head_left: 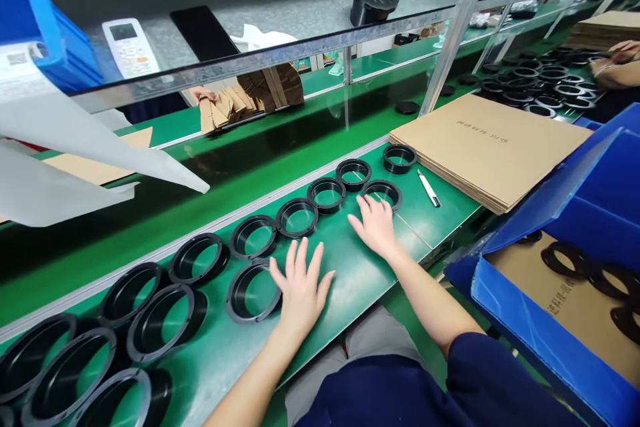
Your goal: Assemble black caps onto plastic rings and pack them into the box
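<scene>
My left hand is spread open over the green tabletop, its leftmost finger at the right edge of a black flanged ring. My right hand is also open, with its fingertips at the near rim of another black ring; whether they press on it I cannot tell. Several more such rings lie in rough rows along the table, among them one ring and another ring between and beyond my hands.
A stack of brown cardboard sheets and a white utility knife lie at the right. A blue bin holding black rings stands beside the table. Above runs a shelf with a remote control. Other people's hands show at the far side.
</scene>
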Available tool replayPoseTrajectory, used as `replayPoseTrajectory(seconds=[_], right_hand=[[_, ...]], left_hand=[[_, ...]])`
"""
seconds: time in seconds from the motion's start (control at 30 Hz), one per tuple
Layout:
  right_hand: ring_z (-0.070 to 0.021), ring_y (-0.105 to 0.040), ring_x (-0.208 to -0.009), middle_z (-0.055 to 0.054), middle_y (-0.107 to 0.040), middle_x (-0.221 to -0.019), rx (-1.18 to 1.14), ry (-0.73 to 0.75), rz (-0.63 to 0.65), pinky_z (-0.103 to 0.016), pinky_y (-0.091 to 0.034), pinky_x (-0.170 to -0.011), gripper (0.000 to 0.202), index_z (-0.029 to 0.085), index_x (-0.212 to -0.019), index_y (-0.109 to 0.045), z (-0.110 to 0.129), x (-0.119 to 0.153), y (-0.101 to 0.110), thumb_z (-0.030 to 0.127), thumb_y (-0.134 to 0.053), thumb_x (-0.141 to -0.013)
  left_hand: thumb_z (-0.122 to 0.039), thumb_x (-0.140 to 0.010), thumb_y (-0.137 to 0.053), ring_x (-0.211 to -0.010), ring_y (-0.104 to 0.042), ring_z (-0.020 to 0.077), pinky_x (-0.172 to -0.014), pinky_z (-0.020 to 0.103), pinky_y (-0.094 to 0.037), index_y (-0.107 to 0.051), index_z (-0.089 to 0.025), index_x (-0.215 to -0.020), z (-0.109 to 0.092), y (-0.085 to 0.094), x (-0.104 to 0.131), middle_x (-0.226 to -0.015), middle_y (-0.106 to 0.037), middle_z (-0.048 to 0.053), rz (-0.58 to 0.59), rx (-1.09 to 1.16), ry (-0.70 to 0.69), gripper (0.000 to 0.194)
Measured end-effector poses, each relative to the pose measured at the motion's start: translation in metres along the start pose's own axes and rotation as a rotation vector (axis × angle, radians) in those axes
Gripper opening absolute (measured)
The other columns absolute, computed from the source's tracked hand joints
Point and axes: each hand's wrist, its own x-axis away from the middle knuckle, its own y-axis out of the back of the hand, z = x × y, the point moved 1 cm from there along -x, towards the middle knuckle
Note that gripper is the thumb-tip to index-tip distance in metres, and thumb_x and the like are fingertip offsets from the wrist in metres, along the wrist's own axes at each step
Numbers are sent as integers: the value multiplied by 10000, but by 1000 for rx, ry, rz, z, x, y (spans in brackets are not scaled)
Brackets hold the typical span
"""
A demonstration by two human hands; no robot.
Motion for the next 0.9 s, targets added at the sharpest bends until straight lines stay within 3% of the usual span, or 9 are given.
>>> replayPoseTrajectory(seconds=[0.13, 0.23, 0.37, 0.57, 0.77, 0.9], right_hand=[[-348, -443, -1358, -239, -485, -1474, -87, 144, 33, -585, -239, -1208, 579, 64, -1493, -475, 35, 17, -2, 421, -580, -1049], [-316, -390, -1405, -221, -469, -1495, -119, 186, 12, -545, -254, -1235, 563, 68, -1464, -506, 49, 17, 0, 397, -644, -1028], [-264, -344, -1441, -148, -464, -1516, -136, 197, -41, -501, -216, -1281, 421, 137, -1383, -594, 44, 7, 1, 383, -634, -1044], [-205, -431, -1378, -88, -588, -1394, -188, 90, -141, -437, -216, -1293, 219, 165, -1228, -690, 35, 2, 6, 250, -598, -1049], [-167, -497, -1318, -73, -644, -1319, -221, 27, -249, -370, -240, -1281, 196, 166, -1155, -726, 31, -1, 10, 194, -561, -1054], [-148, -495, -1316, -63, -652, -1303, -233, -8, -333, -335, -233, -1281, 200, 168, -1140, -729, 28, 16, 26, 211, -549, -1063]], left_hand=[[-380, -1046, -478, -1485, -338, 408, -1194, 723, -105, -373, -222, -1575, -23, -18, -14, -1586, -394, 223, 28, 114, -122, 561], [-368, -1045, -474, -1446, -397, 426, -1161, 724, -223, -235, -251, -1625, -27, -30, -17, -1559, -413, 248, 2, 224, -154, 638], [-428, -1020, -530, -1463, -364, 446, -1128, 673, -376, -169, -236, -1641, -19, -45, -23, -1576, -348, 267, -36, 432, -142, 744], [-466, -1008, -549, -1474, -356, 426, -1185, 630, -370, -192, -179, -1637, -16, -49, -26, -1581, -338, 253, -32, 547, -152, 779], [-450, -996, -573, -1460, -367, 459, -1173, 664, -373, -200, -153, -1639, -16, -52, -28, -1567, -358, 276, -66, 539, -187, 800], [-481, -986, -567, -1444, -385, 478, -1160, 683, -381, -228, -151, -1637, -16, -54, -28, -1546, -399, 276, -27, 533, -208, 805]])
